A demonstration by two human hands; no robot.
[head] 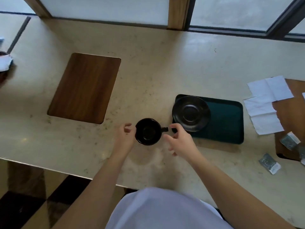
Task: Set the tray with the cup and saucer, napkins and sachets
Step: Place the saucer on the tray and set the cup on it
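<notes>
A black cup (148,131) stands upright on the beige counter, its handle pointing right. My left hand (125,138) curves beside the cup's left wall, fingers apart, holding nothing. My right hand (178,140) hovers just right of the handle, thumb and forefinger parted, a small gap from it. A black saucer (191,113) lies on the left end of the dark green tray (229,123) and overhangs its edge. White napkins (265,104) lie unfolded to the right of the tray. One grey sachet (269,163) rests on the counter and another sachet (289,140) on a wooden board.
A dark wooden panel (84,88) is set into the counter at the left. A wooden board (295,119) at the right edge carries part of the napkins. The counter's front edge (49,166) runs close below my hands. Window frames line the back.
</notes>
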